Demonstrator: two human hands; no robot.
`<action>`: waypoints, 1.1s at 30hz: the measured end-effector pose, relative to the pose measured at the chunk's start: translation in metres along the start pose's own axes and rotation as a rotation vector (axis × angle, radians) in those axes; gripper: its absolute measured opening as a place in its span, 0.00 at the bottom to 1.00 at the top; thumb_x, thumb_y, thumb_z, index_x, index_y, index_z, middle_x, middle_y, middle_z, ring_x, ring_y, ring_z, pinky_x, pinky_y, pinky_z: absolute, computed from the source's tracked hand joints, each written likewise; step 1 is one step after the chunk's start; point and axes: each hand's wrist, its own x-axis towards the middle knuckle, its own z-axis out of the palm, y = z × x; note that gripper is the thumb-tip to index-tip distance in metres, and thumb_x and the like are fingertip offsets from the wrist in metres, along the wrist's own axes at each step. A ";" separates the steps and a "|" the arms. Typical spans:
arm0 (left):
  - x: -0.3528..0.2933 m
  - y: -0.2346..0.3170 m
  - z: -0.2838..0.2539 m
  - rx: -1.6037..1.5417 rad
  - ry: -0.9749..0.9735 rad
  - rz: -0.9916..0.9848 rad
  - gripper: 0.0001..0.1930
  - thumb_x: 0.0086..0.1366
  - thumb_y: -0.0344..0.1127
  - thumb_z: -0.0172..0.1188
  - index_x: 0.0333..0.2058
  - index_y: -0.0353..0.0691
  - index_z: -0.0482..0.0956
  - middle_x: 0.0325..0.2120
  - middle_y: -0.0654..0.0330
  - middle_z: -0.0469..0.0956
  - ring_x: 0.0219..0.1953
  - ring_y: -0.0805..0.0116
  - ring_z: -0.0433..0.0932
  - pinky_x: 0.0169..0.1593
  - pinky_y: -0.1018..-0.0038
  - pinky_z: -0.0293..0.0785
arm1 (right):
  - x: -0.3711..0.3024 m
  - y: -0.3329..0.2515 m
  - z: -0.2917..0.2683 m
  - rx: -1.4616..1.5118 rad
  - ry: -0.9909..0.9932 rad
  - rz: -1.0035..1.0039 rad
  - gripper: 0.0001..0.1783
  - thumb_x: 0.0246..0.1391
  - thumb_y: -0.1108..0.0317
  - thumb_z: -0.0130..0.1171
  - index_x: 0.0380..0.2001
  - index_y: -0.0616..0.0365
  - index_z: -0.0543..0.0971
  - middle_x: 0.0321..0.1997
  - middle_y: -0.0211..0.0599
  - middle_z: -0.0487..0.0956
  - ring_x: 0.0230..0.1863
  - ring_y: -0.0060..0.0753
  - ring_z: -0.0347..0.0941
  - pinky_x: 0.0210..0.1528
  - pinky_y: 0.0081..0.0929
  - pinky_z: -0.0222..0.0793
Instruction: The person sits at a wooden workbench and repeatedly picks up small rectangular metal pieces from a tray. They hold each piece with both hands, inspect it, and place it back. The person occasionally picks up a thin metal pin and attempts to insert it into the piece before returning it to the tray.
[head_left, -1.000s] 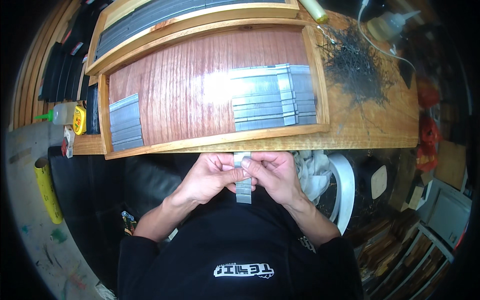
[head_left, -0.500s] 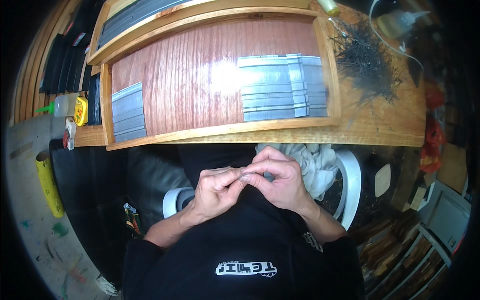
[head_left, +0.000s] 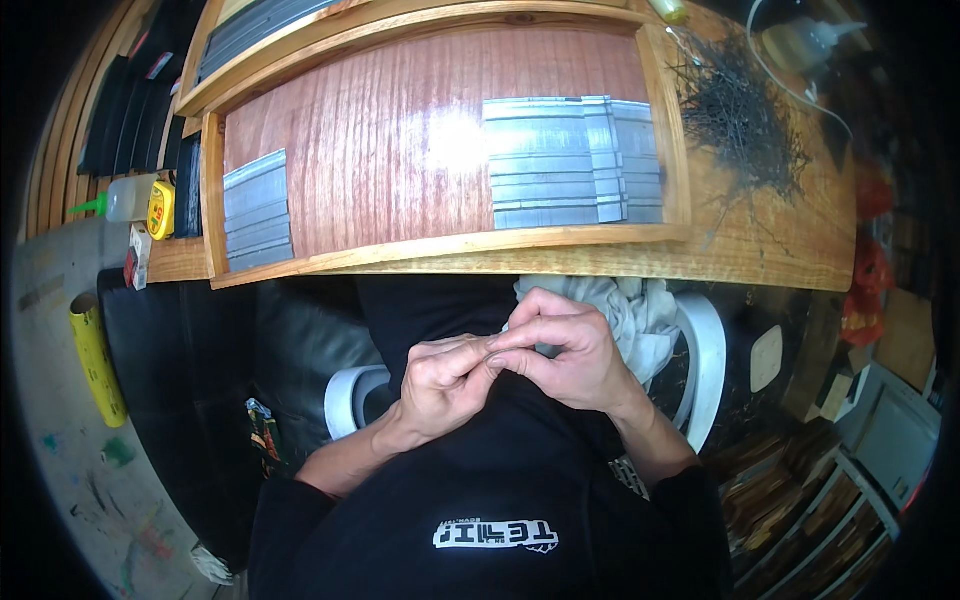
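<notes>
Meeting this side of wooden tray (head_left: 450, 244), clear of its rim: left hand (head_left: 440, 383), right hand (head_left: 575, 358), fingers pinched narrow on thin strip (head_left: 500, 353), mostly hidden.

12 o'clock: tray floor (head_left: 370, 150), reddish grained wood, smooth, glossy | tray frame (head_left: 666, 130), pale wood, smooth | 1 and 10 o'clock: grey strips (head_left: 545, 165), metallic-looking, shiny | 2 o'clock: table (head_left: 810, 220), smooth wood; wiry tangle (head_left: 740, 115), dull, rough | 3 o'clock: rumpled cloth (head_left: 645, 322), matt | 8 o'clock: seat (head_left: 185, 395), leather-like, glossy | 6 o'clock: shirt (head_left: 480, 470), matt cloth
</notes>
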 end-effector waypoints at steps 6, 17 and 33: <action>0.000 -0.002 -0.001 -0.009 -0.024 0.010 0.10 0.62 0.20 0.66 0.43 0.28 0.85 0.29 0.46 0.85 0.29 0.56 0.87 0.33 0.72 0.80 | 0.000 -0.002 -0.002 -0.019 -0.011 -0.026 0.09 0.49 0.78 0.75 0.35 0.61 0.89 0.30 0.31 0.79 0.31 0.24 0.76 0.31 0.22 0.71; -0.002 -0.007 -0.001 -0.020 -0.036 0.004 0.07 0.61 0.20 0.65 0.38 0.29 0.85 0.25 0.48 0.82 0.24 0.56 0.82 0.29 0.70 0.76 | -0.002 0.000 0.003 -0.017 0.001 -0.036 0.10 0.49 0.78 0.74 0.37 0.59 0.89 0.30 0.31 0.78 0.30 0.24 0.75 0.30 0.22 0.70; 0.004 -0.003 -0.007 -0.046 -0.106 -0.012 0.10 0.60 0.19 0.66 0.41 0.30 0.86 0.27 0.47 0.84 0.27 0.56 0.85 0.30 0.71 0.78 | -0.008 0.001 0.006 -0.056 0.051 -0.066 0.10 0.50 0.77 0.75 0.37 0.58 0.89 0.30 0.30 0.78 0.29 0.23 0.74 0.28 0.21 0.69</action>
